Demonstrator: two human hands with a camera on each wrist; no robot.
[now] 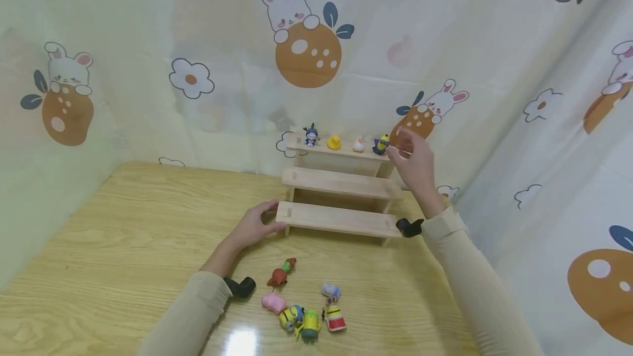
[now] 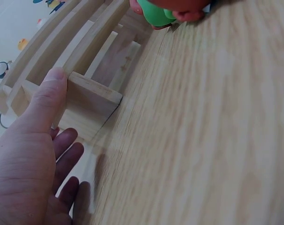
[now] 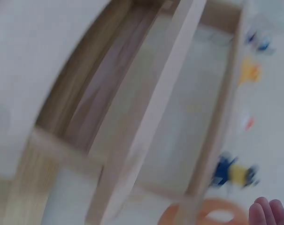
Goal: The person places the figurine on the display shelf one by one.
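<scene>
A three-step wooden display stand point(image 1: 341, 218) stands at the back of the table. My left hand point(image 1: 254, 227) holds the left end of its lowest step; in the left wrist view the thumb point(image 2: 50, 93) lies along the wood, the other fingers loosely bent below. On the top step sit a dark blue figure point(image 1: 310, 135), a yellow duck point(image 1: 334, 142), a small white chicken figure point(image 1: 358, 145) and a yellow and dark blue figure point(image 1: 381, 144). Beside this last one my right hand point(image 1: 415, 161) hovers with loosely bent fingers, apart from the figure in the right wrist view.
Nearer me on the table lie a red-brown and green toy point(image 1: 281, 273), a pink pig point(image 1: 273, 302), a yellow and blue minion point(image 1: 292, 317), a green and yellow figure point(image 1: 310, 325), a red and white figure point(image 1: 334, 318) and a greyish toy point(image 1: 330, 290). A printed curtain point(image 1: 222, 32) hangs behind.
</scene>
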